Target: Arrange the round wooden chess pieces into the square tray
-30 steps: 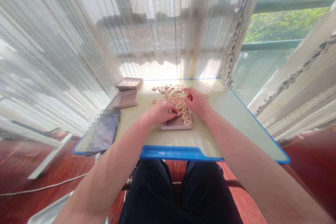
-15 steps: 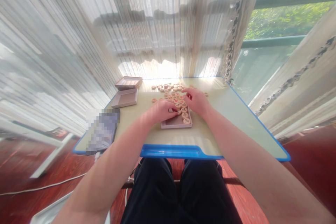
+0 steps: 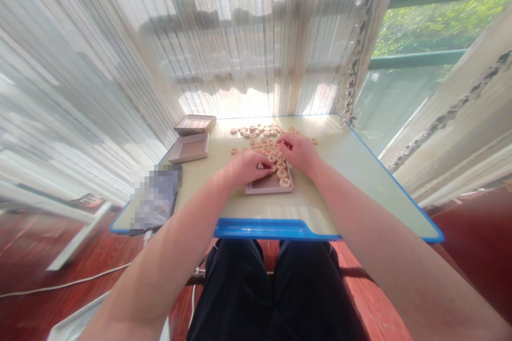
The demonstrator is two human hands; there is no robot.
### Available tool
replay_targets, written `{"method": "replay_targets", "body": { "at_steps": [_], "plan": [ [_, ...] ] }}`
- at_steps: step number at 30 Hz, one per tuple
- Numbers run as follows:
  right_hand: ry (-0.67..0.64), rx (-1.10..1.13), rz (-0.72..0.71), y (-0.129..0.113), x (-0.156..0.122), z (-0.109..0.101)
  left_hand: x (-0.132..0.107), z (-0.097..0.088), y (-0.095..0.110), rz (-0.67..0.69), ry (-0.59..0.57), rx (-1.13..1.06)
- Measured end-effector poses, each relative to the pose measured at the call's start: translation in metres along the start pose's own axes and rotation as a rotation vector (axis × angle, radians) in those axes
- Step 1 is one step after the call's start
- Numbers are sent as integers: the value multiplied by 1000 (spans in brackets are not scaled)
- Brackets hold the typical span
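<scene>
Both hands work at the middle of a pale green table (image 3: 360, 181) with a blue rim.

The left hand (image 3: 245, 166) lies over the far left corner of a shallow grey tray (image 3: 266, 186), fingers curled down onto a wooden disc at the tray's edge. Whether it pinches that disc or only presses on it cannot be told.

The right hand (image 3: 301, 153) lies just beyond the tray's far right corner, fingers bent onto the loose discs (image 3: 256, 136) scattered on the table behind the tray. Its grip cannot be told either.

A column of discs (image 3: 282, 173) lies flat along the tray's right side. The discs carry red or dark characters, too small to read.

Two more grey trays (image 3: 190, 148) sit at the table's far left, one behind the other. A blurred flat object (image 3: 154, 197) lies at the near left corner.
</scene>
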State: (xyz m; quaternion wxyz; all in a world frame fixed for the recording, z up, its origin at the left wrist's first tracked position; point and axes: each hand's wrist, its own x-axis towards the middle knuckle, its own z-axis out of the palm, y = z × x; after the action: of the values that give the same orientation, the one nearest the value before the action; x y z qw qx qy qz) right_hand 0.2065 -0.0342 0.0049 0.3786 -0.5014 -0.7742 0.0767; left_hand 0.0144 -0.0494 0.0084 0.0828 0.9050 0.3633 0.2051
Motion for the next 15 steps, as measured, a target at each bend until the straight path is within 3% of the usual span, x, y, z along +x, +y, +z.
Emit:
{"method": "replay_targets", "body": {
  "at_steps": [11,15],
  "plan": [
    [40,-2,32,8,2,3,-2,1,0,-101,85,6],
    [20,-86,70,17,3,6,1,-3,-7,-190,219,63]
  ]
}}
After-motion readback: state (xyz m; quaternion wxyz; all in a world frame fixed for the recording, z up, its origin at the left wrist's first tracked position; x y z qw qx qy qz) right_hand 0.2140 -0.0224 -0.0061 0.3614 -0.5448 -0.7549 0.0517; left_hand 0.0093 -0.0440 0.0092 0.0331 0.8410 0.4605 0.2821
